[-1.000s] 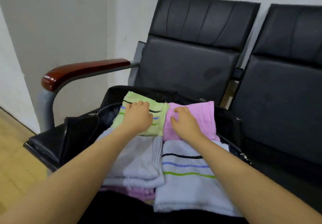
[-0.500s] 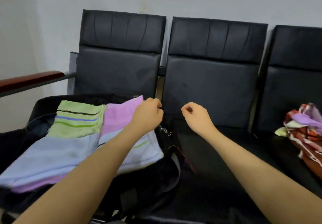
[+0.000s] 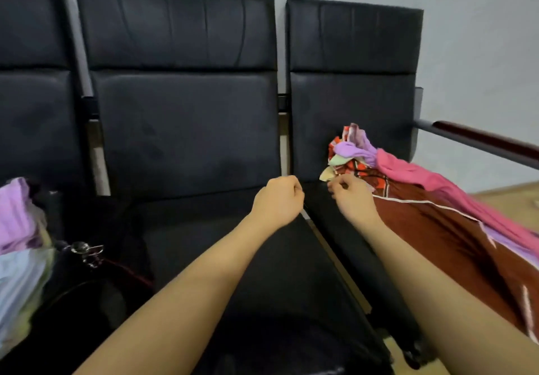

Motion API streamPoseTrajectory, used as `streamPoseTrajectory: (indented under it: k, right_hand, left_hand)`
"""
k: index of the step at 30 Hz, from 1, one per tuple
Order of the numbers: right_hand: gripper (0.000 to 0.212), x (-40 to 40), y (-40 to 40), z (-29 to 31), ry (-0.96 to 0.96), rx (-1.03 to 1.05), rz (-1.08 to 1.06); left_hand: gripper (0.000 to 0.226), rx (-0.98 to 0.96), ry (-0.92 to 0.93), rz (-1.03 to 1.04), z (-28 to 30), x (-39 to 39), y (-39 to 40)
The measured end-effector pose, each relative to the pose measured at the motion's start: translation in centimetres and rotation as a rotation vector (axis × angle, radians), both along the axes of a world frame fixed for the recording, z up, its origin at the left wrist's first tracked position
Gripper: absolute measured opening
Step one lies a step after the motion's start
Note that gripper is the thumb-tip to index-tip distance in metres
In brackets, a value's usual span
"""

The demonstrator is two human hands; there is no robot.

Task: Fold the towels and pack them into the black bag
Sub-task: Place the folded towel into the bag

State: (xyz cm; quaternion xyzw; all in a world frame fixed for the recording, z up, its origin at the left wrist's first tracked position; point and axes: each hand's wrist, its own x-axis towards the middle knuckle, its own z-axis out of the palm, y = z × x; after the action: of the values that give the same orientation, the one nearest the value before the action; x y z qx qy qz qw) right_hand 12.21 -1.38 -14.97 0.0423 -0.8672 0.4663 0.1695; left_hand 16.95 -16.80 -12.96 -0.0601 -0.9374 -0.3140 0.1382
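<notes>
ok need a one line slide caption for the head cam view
Both hands, left and right, reach empty toward the unfolded towel pile on the right seat.

Row of black padded seats (image 3: 186,129) joined side by side against a plain pale grey wall (image 3: 478,39). Right end has a metal armrest (image 3: 484,144) with dark red-brown top. Light wood floor (image 3: 507,199) at far right, lighting soft and even.

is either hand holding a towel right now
No, the left hand and right hand are both curled on nothing, just short of the unfolded pile.
</notes>
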Motion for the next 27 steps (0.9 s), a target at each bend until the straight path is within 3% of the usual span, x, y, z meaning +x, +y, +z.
streamPoseTrajectory:
  k: [6,9,12,14,17,19,23,27]
  right_hand:
    - [0.020,-4.5,9.1,-2.8,-0.093,0.093,-0.213]
    - [0.012,-5.9,12.1,-5.4,-0.258,0.215,-0.232]
    - [0.051,-6.5,13.3,-7.3,-0.396,0.420,-0.167]
    - [0.050,-6.5,13.6,-7.8,-0.407,0.529,-0.137]
    - [0.017,-6.2,13.4,-8.0,-0.325,0.637,-0.131]
    - [0.009,-5.8,13.0,-7.8,-0.205,0.641,-0.175]
    - [0.007,-5.2,12.5,-6.8,0.037,0.531,-0.228]
    - [0.014,-4.0,11.9,-5.1,0.213,0.305,-0.094]
  left_hand:
    - [0.026,-0.014,-0.085,-0.143,-3.3,-7.3,9.7]
    - [0.028,-0.079,-0.091,-0.209,-5.8,-10.3,13.2]
    - [0.037,-0.213,-0.093,-0.234,-7.7,-12.5,14.9]
    - [0.044,-0.281,-0.121,-0.265,-8.6,-13.4,15.5]
    - [0.051,-0.361,-0.203,-0.316,-9.6,-13.8,16.0]
    - [0.056,-0.369,-0.256,-0.321,-10.2,-13.6,16.0]
    - [0.063,-0.223,-0.243,-0.306,-10.5,-13.2,15.5]
    - [0.052,-0.035,-0.126,-0.277,-8.8,-13.1,14.9]
